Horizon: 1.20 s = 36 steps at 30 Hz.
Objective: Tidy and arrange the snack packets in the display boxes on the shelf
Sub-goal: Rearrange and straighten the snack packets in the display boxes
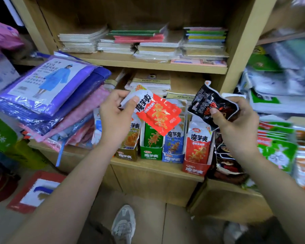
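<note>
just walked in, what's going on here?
A person is sorting snack packets at a wooden shelf. The left hand pinches what look like two red snack packets, and the right hand grips a crumpled black packet. Both are held above a row of display boxes: olive box, green box, blue box and red box. Nothing in hand has been placed yet.

One head-worn wide-angle camera looks forward and down, close to the wooden shelf [148, 167], with the display boxes [151, 153] at frame centre and floor [176, 226] along the bottom.
</note>
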Each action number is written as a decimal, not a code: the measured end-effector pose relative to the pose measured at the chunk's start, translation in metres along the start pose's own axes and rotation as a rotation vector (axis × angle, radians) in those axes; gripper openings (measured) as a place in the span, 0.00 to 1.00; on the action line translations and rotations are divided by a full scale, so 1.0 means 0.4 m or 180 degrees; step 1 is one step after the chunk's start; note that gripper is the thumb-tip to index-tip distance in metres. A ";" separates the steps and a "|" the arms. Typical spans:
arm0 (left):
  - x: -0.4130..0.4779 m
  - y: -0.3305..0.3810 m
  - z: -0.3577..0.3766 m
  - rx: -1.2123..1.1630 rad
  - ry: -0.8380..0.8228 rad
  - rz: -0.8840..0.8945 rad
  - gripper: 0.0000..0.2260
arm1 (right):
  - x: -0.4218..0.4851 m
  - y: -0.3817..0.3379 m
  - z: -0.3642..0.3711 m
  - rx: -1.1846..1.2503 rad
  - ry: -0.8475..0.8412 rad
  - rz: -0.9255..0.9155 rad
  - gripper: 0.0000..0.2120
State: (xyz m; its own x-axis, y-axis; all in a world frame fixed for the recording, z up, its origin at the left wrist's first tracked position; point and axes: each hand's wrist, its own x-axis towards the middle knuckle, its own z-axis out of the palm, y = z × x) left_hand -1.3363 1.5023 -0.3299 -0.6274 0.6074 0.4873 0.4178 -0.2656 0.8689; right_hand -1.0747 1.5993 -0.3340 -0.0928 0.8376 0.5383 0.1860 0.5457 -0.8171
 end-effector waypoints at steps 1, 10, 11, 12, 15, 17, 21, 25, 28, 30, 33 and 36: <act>-0.006 0.002 0.015 0.0014 -0.0060 0.0030 0.05 | -0.004 0.001 -0.020 -0.0041 0.0040 -0.0012 0.10; -0.037 -0.001 0.112 -0.0278 -0.0160 -0.0588 0.02 | -0.008 0.043 -0.141 -0.0307 0.0271 0.0023 0.13; -0.040 -0.001 0.123 -0.0283 -0.0250 -0.0659 0.02 | -0.008 0.045 -0.149 -0.0344 0.0275 0.0012 0.13; -0.044 -0.001 0.136 -0.0287 -0.0369 -0.0685 0.02 | -0.007 0.048 -0.157 -0.0372 0.0284 0.0008 0.14; -0.067 0.007 0.190 -0.0162 -0.0710 -0.0430 0.03 | -0.008 0.049 -0.173 -0.0382 0.0235 0.0071 0.13; -0.088 0.011 0.224 0.0187 -0.0875 -0.0049 0.04 | -0.007 0.050 -0.183 -0.0287 0.0227 0.0137 0.12; -0.115 0.013 0.269 0.0645 -0.1094 0.0528 0.04 | -0.004 0.060 -0.212 -0.0119 0.0256 0.0278 0.12; -0.117 -0.002 0.284 0.1006 -0.1563 0.0743 0.04 | -0.006 0.078 -0.261 -0.0108 0.0468 0.0245 0.09; -0.116 -0.011 0.279 0.1389 -0.1818 0.0973 0.03 | -0.024 0.073 -0.293 -0.0180 0.0521 0.0139 0.09; -0.119 -0.007 0.279 0.1503 -0.1785 0.1125 0.03 | -0.045 0.067 -0.303 -0.0397 0.0467 -0.0033 0.10; -0.131 -0.003 0.283 0.1615 -0.1884 0.1031 0.03 | -0.097 0.072 -0.286 -0.1024 0.0105 -0.0533 0.08; -0.138 -0.016 0.285 0.1610 -0.2057 0.0870 0.03 | -0.150 0.136 -0.245 -0.1778 -0.0688 -0.0942 0.11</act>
State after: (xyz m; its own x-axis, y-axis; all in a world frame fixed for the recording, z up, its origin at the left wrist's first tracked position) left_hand -1.2295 1.5560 -0.3724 -0.0298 0.9182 0.3950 0.8380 -0.1925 0.5106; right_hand -0.9631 1.5763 -0.3904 -0.4009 0.6723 0.6223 0.5960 0.7073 -0.3802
